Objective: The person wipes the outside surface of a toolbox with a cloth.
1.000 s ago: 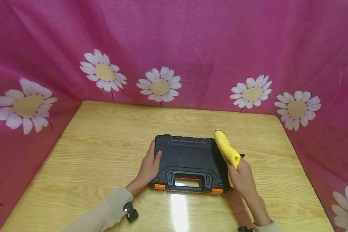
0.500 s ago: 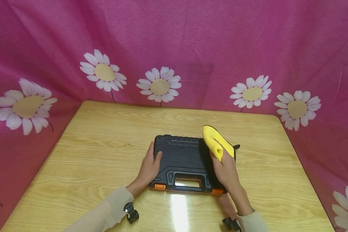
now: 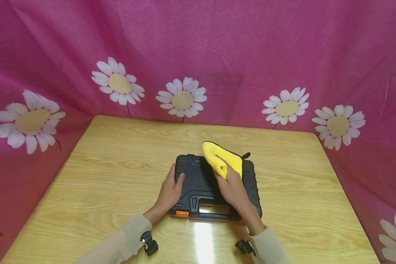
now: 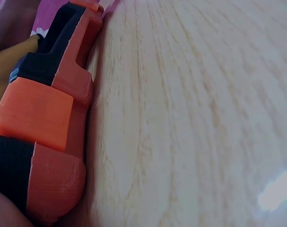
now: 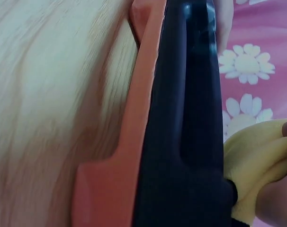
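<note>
A black plastic tool case (image 3: 189, 179) with orange latches lies flat on the table, its handle side toward me. My left hand (image 3: 169, 190) holds its left edge, thumb on top and fingers along the side. In my right hand (image 3: 233, 187) is a folded yellow cloth (image 3: 230, 158) with dark edging, gripped over the middle of the lid. The hand and cloth hide part of the lid. An orange latch (image 4: 34, 113) and the case's orange lower half fill the left of the left wrist view. Cloth folds (image 5: 257, 156) show beyond the handle in the right wrist view.
The wooden table (image 3: 112, 154) extends around the case on all sides. Behind it and at both sides hangs a pink curtain (image 3: 224, 44) with printed daisies. A bright light reflection lies on the table in front of the case.
My right hand has moved left with the cloth, from the case's right edge to the middle of the lid. My left hand has stayed at the left edge.
</note>
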`<state>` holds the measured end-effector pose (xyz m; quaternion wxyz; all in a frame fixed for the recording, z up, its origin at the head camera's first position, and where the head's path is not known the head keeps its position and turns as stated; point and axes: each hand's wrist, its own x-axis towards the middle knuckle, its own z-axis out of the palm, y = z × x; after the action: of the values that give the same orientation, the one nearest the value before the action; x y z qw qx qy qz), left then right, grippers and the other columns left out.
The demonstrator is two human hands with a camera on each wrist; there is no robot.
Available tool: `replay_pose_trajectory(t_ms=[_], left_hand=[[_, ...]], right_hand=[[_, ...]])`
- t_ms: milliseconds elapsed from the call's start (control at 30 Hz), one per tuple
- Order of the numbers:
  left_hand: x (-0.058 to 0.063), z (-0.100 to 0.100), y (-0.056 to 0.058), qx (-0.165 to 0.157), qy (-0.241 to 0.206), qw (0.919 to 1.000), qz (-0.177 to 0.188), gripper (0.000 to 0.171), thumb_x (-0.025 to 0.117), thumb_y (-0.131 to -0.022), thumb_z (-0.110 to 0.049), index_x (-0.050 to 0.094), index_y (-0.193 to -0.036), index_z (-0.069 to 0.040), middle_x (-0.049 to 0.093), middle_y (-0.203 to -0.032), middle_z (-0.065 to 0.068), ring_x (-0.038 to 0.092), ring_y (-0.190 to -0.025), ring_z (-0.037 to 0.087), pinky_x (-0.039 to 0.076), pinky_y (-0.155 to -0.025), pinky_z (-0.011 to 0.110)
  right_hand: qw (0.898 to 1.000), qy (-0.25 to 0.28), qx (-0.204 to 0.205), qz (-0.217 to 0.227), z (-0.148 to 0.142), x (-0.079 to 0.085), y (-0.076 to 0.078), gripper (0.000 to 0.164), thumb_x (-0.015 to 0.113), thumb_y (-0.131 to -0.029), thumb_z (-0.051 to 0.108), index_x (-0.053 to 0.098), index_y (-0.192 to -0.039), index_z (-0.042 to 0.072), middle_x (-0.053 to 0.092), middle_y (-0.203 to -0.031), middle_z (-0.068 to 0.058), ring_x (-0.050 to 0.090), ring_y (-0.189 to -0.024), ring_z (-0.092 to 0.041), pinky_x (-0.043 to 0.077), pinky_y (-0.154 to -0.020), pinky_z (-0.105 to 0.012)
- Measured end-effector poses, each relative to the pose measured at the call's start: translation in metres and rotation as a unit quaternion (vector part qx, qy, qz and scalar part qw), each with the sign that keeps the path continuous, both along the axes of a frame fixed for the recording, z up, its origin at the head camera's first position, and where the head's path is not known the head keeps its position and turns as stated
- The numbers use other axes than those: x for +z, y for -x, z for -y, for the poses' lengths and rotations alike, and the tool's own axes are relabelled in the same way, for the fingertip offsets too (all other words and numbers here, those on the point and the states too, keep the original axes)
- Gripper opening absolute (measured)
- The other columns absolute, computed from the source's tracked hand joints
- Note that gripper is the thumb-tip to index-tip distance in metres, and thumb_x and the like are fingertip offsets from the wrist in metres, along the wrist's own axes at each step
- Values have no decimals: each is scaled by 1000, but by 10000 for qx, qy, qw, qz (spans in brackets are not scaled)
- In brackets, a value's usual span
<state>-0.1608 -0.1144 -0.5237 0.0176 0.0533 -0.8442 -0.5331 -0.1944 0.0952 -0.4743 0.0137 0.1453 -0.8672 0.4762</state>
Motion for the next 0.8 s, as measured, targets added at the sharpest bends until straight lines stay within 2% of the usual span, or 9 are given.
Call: replay_pose_trajectory(t_ms=[167, 400, 467, 533, 633, 800], left_hand=[[-1, 0, 0, -30, -10, 10000, 21, 63, 42, -108, -24, 15, -156, 6, 22, -160, 23, 20, -147, 35, 21, -117, 51], [0, 1, 0, -40, -35, 10000, -68, 62, 43, -108, -23, 16, -157, 5, 24, -160, 23, 22, -147, 35, 23, -117, 52], [0, 0, 1, -30, -27, 10000, -42, 62, 43, -108, -23, 16, -157, 5, 24, -160, 22, 22, -147, 34, 23, -117, 51], [-1, 0, 1, -16, -13, 10000, 8, 62, 42, -109, -24, 16, -157, 5, 23, -160, 22, 22, -147, 34, 22, -117, 51], [0, -1, 1, -17, -25, 10000, 90, 62, 42, -109, -25, 15, -157, 4, 23, -161, 21, 24, -146, 33, 24, -116, 51], [0, -1, 1, -83, -133, 9999, -27, 58, 42, -109, -23, 19, -158, -3, 33, -157, 19, 34, -142, 31, 32, -112, 52]], right_hand=[[9998, 1, 174, 84, 13, 1, 1, 47, 57, -103, 22, 50, -147, 9, 56, -141, -7, 54, -122, -24, 41, -106, -47], [9994, -66, 331, 45, 24, 0, 6, 46, 59, -101, 21, 52, -145, 9, 61, -130, -8, 55, -105, -26, 40, -101, -50], [9991, -99, 415, 16, 28, 0, 7, 47, 59, -101, 22, 52, -146, 9, 60, -132, -9, 55, -113, -27, 34, -107, -54], [9984, -130, 549, -4, 32, -1, 7, 47, 58, -102, 21, 51, -146, 9, 57, -139, -10, 50, -127, -30, 22, -114, -59], [9967, -228, 774, 65, 39, -1, 8, 47, 55, -103, 22, 49, -148, 10, 48, -150, -9, 33, -144, -32, 5, -116, -62], [9919, -521, 1153, 99, 51, -1, 9, 48, 53, -104, 24, 47, -150, 13, 41, -154, -9, 25, -147, -34, -2, -114, -65]])
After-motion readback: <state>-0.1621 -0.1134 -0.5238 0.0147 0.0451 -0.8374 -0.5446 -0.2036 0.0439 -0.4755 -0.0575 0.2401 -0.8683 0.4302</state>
